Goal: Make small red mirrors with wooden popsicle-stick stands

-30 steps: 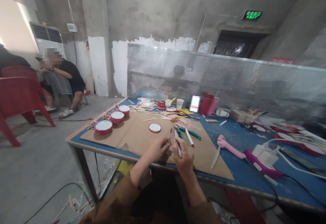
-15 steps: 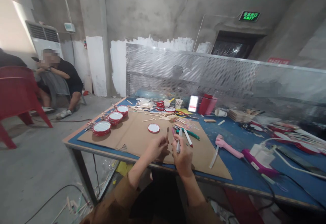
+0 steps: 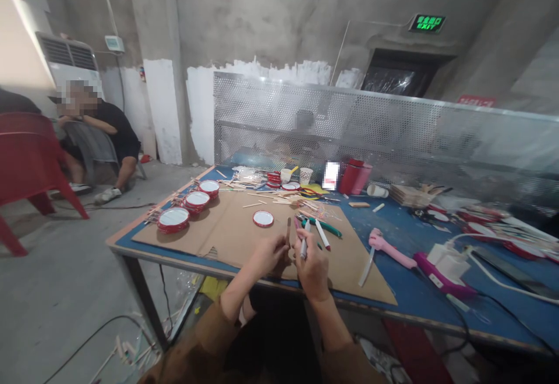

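My left hand [image 3: 268,254] is closed on a slim brown stick [image 3: 289,228], which stands upright from the fingertips. Close beside it, my right hand [image 3: 313,265] wraps round a grey-and-white marker [image 3: 305,241]. A thin purple piece [image 3: 297,225] shows by the right fingertips; whether it is held I cannot tell. Just beyond lie a white marker with a red end [image 3: 322,235] and green-handled pliers [image 3: 328,227]. A small round drum with a white face and red rim [image 3: 263,219] rests on the cardboard [image 3: 231,221] ahead of my left hand.
Stacks of red-rimmed drums [image 3: 173,220] line the left edge. Wooden sticks [image 3: 286,199], paper cups [image 3: 306,176] and a red bottle [image 3: 351,177] stand or lie at the back. To the right are a pink glue gun [image 3: 391,249] and a purple power strip [image 3: 441,276]. A person [image 3: 109,122] sits far left.
The view has shifted very slightly. The right hand and its marker have tipped a little; both hands keep their hold.
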Demonstrator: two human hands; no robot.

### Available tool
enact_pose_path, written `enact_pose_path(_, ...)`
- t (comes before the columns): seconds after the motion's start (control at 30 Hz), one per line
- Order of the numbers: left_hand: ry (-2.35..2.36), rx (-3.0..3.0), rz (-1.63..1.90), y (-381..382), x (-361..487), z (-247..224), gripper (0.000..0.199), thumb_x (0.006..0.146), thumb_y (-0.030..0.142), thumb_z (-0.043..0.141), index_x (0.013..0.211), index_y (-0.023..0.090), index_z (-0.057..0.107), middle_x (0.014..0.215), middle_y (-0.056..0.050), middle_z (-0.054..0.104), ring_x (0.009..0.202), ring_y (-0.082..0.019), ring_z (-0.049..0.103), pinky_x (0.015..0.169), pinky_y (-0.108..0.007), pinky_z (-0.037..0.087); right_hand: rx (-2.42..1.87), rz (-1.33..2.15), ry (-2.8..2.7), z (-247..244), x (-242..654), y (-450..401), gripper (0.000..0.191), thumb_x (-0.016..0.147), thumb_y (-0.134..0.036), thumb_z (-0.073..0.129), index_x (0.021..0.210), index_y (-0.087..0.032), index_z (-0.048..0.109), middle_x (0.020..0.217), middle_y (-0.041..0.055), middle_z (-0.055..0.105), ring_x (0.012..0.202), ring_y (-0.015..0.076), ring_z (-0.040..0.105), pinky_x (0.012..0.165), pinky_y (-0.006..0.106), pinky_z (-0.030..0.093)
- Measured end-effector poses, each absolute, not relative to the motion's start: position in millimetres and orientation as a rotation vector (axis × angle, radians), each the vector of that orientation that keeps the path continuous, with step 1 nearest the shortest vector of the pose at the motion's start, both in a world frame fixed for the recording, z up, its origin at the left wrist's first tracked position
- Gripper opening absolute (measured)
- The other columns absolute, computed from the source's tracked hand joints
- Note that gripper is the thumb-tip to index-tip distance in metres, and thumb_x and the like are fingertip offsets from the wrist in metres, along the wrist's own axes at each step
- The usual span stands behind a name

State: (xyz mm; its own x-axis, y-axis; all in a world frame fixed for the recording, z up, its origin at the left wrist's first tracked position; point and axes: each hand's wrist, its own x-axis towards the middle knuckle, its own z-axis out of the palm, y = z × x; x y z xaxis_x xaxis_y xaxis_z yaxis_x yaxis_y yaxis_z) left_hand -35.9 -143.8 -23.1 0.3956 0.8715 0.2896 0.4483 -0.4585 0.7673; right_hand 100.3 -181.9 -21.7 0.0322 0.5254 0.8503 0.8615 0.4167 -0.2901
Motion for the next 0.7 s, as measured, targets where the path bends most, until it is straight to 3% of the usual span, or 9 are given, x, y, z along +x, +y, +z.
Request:
enact_pose_path(0.33, 1.071, 2.077, 0.935, -139.1, -34.2, -27.9, 0.012, 0.083, 0.020, 0.048, 0.084, 0.016, 0.059, 0.077, -0.002, 0.064, 0.071, -0.013, 0.053, 0.067, -0.022, 0.040, -1.252, -0.404, -1.628, -22.5, 98.5, -179.6, 0.024, 0.094, -0.027, 0.043, 0.106, -0.015, 0.060, 0.092, 0.0099, 0.072, 0.076, 0.0194, 0.070, 0.063, 0.026, 0.051)
enact_pose_path(0.7, 1.092, 2.066, 0.950, -142.7, -35.0, -18.6, 0.011, 0.081, 0.023, 0.052, 0.075, 0.016, 0.058, 0.065, 0.001, 0.058, 0.067, -0.013, 0.049, 0.064, -0.021, 0.039, -1.231, -0.407, -1.636, -22.2, 98.8, -179.9, 0.025, 0.093, -0.026, 0.042, 0.109, -0.015, 0.058, 0.093, 0.0094, 0.072, 0.078, 0.0190, 0.069, 0.066, 0.026, 0.051)
